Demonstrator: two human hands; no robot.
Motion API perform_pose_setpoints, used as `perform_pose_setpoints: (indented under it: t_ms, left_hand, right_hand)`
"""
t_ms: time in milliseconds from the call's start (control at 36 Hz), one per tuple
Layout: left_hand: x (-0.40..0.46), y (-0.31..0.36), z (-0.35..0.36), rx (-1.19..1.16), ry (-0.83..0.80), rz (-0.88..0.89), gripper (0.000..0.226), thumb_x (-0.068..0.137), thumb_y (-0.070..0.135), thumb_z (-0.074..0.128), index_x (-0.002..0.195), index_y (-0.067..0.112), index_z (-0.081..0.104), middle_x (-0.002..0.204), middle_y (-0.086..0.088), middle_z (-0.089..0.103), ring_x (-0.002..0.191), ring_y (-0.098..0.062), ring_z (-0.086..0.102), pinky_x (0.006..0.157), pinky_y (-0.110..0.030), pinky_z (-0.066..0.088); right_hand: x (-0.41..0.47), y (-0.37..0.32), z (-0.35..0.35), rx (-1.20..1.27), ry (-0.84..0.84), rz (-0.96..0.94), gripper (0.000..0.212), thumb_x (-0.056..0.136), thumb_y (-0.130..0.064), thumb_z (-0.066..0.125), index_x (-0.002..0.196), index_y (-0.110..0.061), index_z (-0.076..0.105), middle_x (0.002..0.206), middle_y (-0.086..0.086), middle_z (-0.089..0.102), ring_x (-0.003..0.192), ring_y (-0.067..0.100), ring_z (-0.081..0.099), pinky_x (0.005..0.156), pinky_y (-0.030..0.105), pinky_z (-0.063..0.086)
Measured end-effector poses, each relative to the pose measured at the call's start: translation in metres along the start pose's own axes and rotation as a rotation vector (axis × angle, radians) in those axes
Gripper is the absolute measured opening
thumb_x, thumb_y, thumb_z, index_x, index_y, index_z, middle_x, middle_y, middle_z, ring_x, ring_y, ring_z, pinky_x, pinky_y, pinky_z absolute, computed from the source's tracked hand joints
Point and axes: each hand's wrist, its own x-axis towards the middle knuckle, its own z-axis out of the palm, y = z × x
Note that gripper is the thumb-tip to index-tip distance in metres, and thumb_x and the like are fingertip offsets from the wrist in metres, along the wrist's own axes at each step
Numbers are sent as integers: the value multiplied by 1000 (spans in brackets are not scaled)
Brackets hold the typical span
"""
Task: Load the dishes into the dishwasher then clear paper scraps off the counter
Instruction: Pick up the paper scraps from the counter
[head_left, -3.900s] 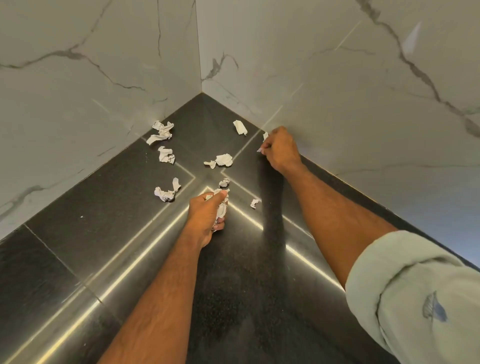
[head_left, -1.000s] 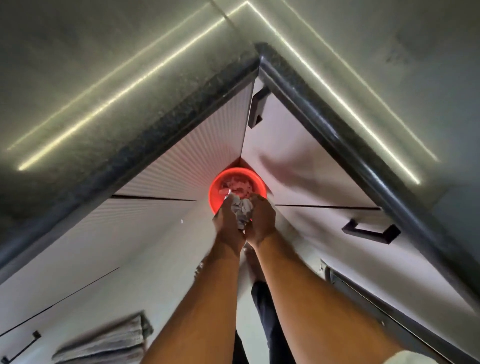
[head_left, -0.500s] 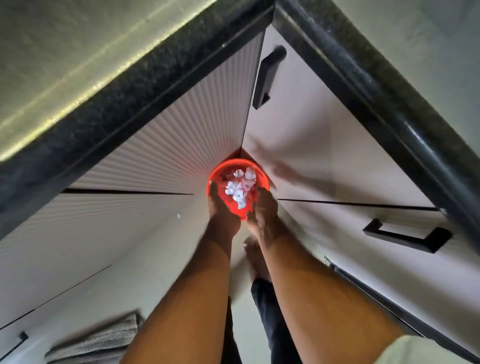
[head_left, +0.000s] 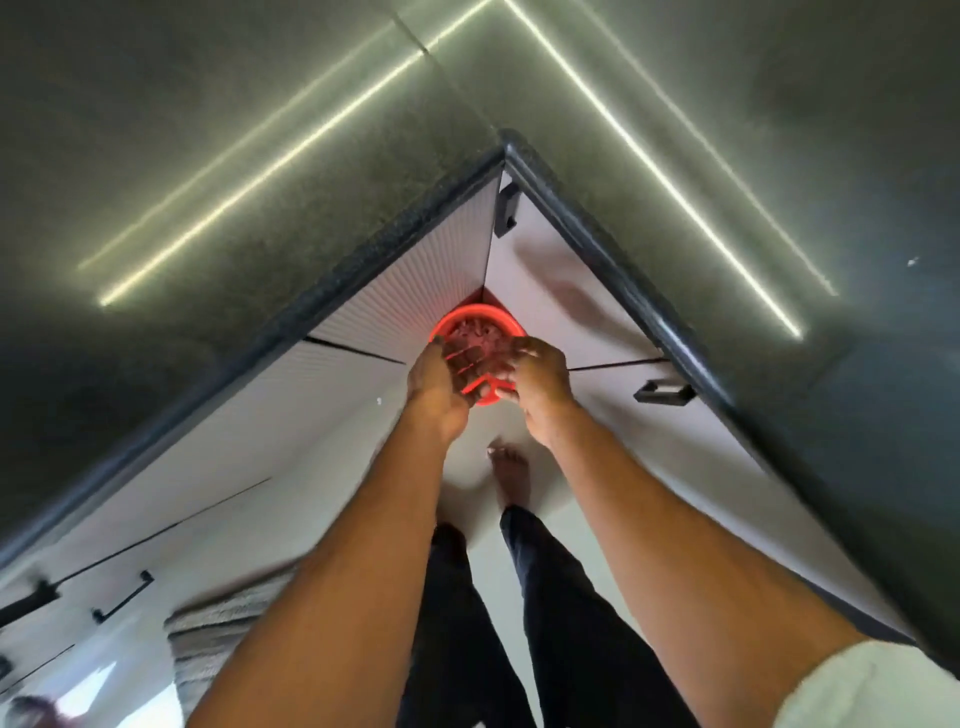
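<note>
A red bin (head_left: 489, 400) stands on the floor in the inner corner below the counter. Crumpled paper scraps (head_left: 479, 330) lie inside it, dim and blurred. My left hand (head_left: 440, 378) hovers over the bin's near left rim, palm turned inward, fingers loosely spread and holding nothing. Over the near right rim is my right hand (head_left: 541, 383), fingers relaxed and also without anything in it. The two hands nearly touch at the fingertips. No scraps show on the visible stretch of the dark counter (head_left: 291, 156).
The counter's rounded black edge (head_left: 613, 265) juts out above pale cabinet fronts with black handles (head_left: 506, 209) (head_left: 665, 393). My bare foot (head_left: 511, 475) and dark trouser legs stand just behind the bin. A grey striped rug (head_left: 223, 623) lies at lower left.
Earlier both hands picked scraps off the counter, then held a wad over the bin. The wad dropped in; now the hands have lifted slightly, holding nothing.
</note>
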Motion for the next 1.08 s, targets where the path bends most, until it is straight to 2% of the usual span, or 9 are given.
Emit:
perform_pose_setpoints:
  t_ms: [111,222,306,389,528,611,806,1000,1083]
  left_hand:
    - [-55,29,16,41,-65,62,37,107,35,36,92,12,61,82,-8,73,65,-21,67,58,-27,51]
    - [-118,66,38,106,-85,154,29,108,28,35,93,13,56,71,-3,66,54,-12,64,49,-26,47]
    - [-158,91,55,195,-137,244,24,106,24,41,91,14,57,77,-2,61,57,-11,62,47,-24,43]
    - [-187,115,66,272,-171,340,14,99,16,49,94,10,60,79,-7,64,63,-18,64,51,-27,42]
    - [-210,159,80,344,-157,435,17,100,24,50,96,16,64,82,-3,67,66,-17,63,58,-29,43]
    - [-216,189,92,357,-143,478,21,102,31,48,95,19,64,83,0,68,64,-14,62,59,-29,42]
    - [-222,254,131,371,-166,566,24,103,34,44,96,21,62,84,2,66,69,-14,61,64,-30,40]
    - [-198,323,168,427,-190,633,27,104,35,45,100,17,63,87,-1,69,77,-19,63,61,-29,42]
    - [-177,349,179,440,-195,643,29,105,35,44,102,14,64,86,-2,68,78,-20,63,61,-29,43]
  right_hand:
    - [-47,-39,2,-111,-104,-60,24,94,0,47,99,-13,67,80,8,71,61,16,67,56,26,54]
    - [-91,-81,-1,-236,-180,-197,25,84,-7,51,95,-19,69,88,13,75,75,30,71,74,47,60]
    - [-117,-118,-3,-316,-214,-318,28,82,-4,50,92,-23,68,88,10,75,74,27,71,68,42,57]
    - [-135,-148,-5,-349,-245,-435,29,81,-6,51,88,-26,70,88,8,76,77,30,73,66,45,59]
    - [-148,-196,-3,-472,-283,-589,27,84,-2,57,92,-26,68,87,6,74,74,24,68,67,39,56]
    - [-146,-232,4,-481,-294,-638,26,87,-2,59,92,-26,68,90,5,73,77,16,67,70,35,52]
    - [-133,-318,25,-505,-271,-736,15,92,-15,58,101,-22,68,90,4,74,84,20,72,68,36,58]
    - [-94,-393,55,-477,-234,-813,12,92,-16,60,99,-23,66,89,9,73,77,17,68,66,34,53]
    - [-69,-413,70,-503,-199,-834,12,91,-15,61,98,-24,67,88,4,72,73,11,68,66,28,51]
